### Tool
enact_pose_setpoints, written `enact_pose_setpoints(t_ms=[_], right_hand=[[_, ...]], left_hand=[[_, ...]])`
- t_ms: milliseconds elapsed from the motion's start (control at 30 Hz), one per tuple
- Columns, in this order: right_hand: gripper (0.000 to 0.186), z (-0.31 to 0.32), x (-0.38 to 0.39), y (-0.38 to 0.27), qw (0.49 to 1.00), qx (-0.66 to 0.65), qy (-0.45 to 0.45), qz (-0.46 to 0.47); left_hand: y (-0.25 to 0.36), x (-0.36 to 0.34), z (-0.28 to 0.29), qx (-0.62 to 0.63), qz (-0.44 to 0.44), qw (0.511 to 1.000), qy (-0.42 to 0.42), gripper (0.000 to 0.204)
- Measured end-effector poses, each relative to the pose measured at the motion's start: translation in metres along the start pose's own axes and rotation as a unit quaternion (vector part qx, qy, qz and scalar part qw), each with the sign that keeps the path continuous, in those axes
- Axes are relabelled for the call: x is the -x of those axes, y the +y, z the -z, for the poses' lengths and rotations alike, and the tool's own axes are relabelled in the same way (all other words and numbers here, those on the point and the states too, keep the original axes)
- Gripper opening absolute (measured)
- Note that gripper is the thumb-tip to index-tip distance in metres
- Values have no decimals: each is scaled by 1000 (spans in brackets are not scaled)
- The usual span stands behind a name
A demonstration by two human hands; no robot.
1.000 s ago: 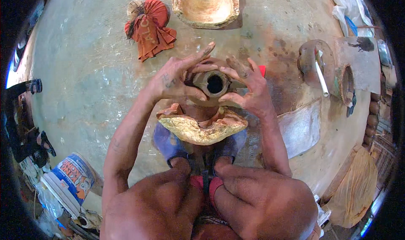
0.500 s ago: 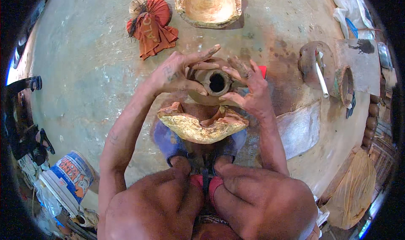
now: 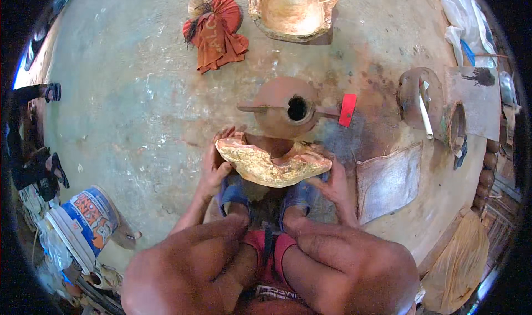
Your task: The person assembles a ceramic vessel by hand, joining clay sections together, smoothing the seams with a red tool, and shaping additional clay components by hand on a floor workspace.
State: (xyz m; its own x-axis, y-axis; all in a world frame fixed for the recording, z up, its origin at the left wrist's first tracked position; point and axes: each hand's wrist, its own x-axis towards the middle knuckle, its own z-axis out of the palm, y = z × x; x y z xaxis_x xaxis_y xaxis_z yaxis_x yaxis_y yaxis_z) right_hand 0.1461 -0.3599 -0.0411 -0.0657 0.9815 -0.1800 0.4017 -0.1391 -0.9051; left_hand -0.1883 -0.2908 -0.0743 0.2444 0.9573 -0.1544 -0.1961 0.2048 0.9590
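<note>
Between my feet stands a rough, yellowish mould half (image 3: pixel 266 171) with a hollowed, reddish inner side. My left hand (image 3: pixel 213 168) grips its left end, the thumb on the near side and the fingers over the far edge. Its right end is in my right hand (image 3: pixel 334 183), whose fingers are partly hidden behind the mould. Just beyond it sits a rounded brown clay vessel (image 3: pixel 271 118) with a dark round opening. Thin flaps of clay stick out from the vessel's left and right sides. Neither hand touches the vessel.
A second mould half (image 3: pixel 291 18) lies hollow side up at the far side, beside a red cloth bundle (image 3: pixel 219 35). Right of the vessel are a red strip (image 3: pixel 348 110), a grey sheet (image 3: pixel 389 182), a clay lump (image 3: pixel 411 90) and a white tube (image 3: pixel 424 113). A bucket (image 3: pixel 91 221) lies left.
Both hands have left the vessel's opening and come back toward me onto the ends of the mould half. The vessel's side flaps and the red strip now show fully.
</note>
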Motion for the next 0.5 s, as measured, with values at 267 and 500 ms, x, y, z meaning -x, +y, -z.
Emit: enact_pose_setpoints(t_ms=[267, 500], right_hand=[[65, -22, -26, -50, 936, 184, 6, 300], [51, -110, -93, -163, 899, 78, -75, 424]], left_hand=[[-19, 1, 11, 194, -6, 970, 147, 64], [-17, -31, 102, 284, 101, 944, 134, 65]])
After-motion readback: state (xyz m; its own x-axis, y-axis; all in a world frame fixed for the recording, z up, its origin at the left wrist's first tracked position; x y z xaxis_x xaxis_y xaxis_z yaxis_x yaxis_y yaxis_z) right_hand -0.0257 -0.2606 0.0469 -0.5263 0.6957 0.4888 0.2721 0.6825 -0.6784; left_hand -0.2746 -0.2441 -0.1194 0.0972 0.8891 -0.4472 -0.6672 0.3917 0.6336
